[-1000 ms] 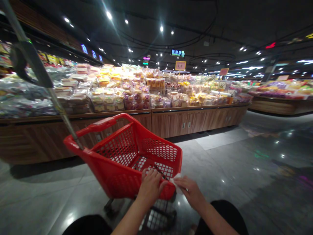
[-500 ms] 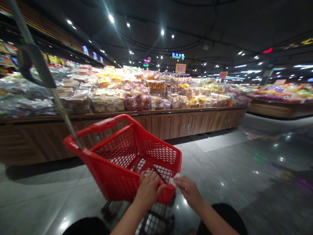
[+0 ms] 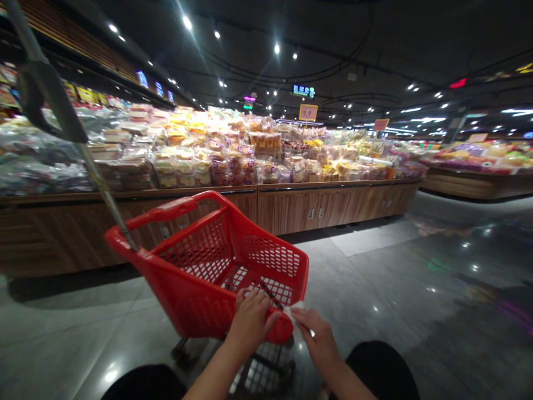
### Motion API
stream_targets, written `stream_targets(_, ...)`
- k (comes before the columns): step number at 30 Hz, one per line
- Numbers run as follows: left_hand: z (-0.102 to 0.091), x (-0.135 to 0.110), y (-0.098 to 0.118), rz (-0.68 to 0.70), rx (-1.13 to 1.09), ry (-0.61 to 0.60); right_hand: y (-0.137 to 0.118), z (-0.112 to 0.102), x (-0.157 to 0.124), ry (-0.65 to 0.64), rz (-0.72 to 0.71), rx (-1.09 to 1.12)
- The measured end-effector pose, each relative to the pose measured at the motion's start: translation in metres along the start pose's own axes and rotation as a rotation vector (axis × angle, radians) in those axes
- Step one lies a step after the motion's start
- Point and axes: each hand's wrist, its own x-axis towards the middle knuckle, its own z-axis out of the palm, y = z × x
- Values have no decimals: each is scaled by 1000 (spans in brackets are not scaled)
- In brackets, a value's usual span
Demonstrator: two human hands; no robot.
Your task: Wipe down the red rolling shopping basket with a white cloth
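A red plastic shopping cart with grid-like sides stands in front of me, its basket open at the top. My left hand grips its near rim, fingers over the inside and thumb along the outside. At the cart's near right corner, my right hand pinches a crumpled white wipe against the rim. The fingers partly cover the wipe. Inside the basket, a dark strip lies across the bottom near my left hand; I cannot make out what it is.
Behind the cart runs a long wooden display counter piled with packaged baked goods. A grey pole rises at the cart's left end, bearing a dark clamp-like part. Another display stands at the right. Glossy grey tiles cover the floor.
My right hand has shifted slightly left and down at the cart's corner with the wipe. My left hand keeps its hold on the rim. The view has moved a little.
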Motion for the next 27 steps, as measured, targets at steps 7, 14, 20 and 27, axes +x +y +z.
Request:
stream_targets(7, -3, -4, -3, 9, -25, -1, 45, -21, 51, 71, 65, -90)
stream_targets(14, -3, -5, -7, 0, -66, -10, 50, -8, 49, 155, 144, -128)
stream_targets(20, -10, -9, -13, 20, -80, -15, 30, -1, 27, 78, 67, -40)
stream_targets(27, -18, -13, -18, 37, -63, -39, 51, -9, 65, 203, 146, -107)
